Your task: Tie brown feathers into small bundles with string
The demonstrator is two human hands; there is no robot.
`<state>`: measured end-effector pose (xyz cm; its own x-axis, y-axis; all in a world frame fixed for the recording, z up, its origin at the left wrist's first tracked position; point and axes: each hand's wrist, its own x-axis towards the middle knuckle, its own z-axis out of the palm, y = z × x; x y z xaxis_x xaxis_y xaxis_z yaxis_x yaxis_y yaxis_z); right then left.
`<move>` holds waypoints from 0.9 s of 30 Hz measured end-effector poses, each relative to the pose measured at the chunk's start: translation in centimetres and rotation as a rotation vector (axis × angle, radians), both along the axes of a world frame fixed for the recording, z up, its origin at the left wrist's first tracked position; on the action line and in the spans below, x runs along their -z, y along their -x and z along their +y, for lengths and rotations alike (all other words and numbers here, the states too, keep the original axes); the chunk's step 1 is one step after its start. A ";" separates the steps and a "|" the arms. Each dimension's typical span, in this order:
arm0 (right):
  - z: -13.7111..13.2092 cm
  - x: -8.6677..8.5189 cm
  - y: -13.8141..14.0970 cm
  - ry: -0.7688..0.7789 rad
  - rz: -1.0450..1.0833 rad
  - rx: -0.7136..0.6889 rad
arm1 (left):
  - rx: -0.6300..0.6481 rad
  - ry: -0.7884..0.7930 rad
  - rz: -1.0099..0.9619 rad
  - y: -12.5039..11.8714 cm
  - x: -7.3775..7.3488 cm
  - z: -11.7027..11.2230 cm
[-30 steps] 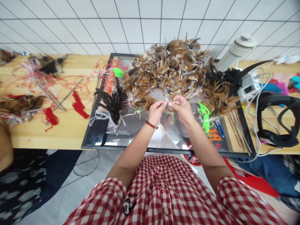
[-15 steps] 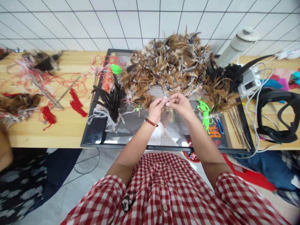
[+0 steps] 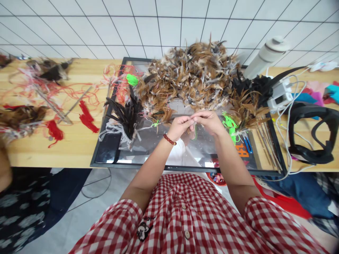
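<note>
My left hand (image 3: 180,126) and my right hand (image 3: 209,122) meet fingertip to fingertip above a black-framed glass panel (image 3: 106,155) on a wooden table (image 3: 53,148). Both hands are closed in a pinch on something small that I cannot make out. A red bead bracelet (image 3: 169,139) circles my left wrist. Just beyond the fingers lies a big heap of brown feathers (image 3: 193,74). A bunch of black feathers (image 3: 127,114) tied with pale ribbon lies to the left of my hands. Neon green cord (image 3: 230,125) lies to the right.
Red threads and tassels (image 3: 87,118) and metal rods (image 3: 63,114) are strewn on the table's left. A white bottle (image 3: 267,53), a power strip with cables (image 3: 280,95) and a black headset (image 3: 312,130) are on the right. Another person's patterned clothing (image 3: 21,208) shows at lower left.
My hands have dropped slightly and closed tighter together; the pale bit seen between the fingertips earlier is now hidden.
</note>
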<state>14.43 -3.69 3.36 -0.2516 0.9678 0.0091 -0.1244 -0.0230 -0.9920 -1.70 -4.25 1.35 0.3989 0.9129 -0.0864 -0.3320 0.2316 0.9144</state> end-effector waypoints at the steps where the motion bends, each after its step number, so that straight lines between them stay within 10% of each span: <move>1: 0.1 0.1 -0.1 -0.012 -0.008 -0.013 | 0.021 0.014 0.004 0.1 0.0 0.0; 8: 0.4 0.9 0.6 -0.231 -0.322 0.216 | 0.017 -0.084 0.097 0.1 0.1 0.3; 17: 2.1 2.9 -1.8 -0.229 -0.407 0.490 | -0.440 0.009 0.009 0.4 1.1 1.4; 27: 1.1 2.1 -0.6 -0.466 -1.192 0.211 | -0.523 0.107 -0.112 0.3 0.9 1.8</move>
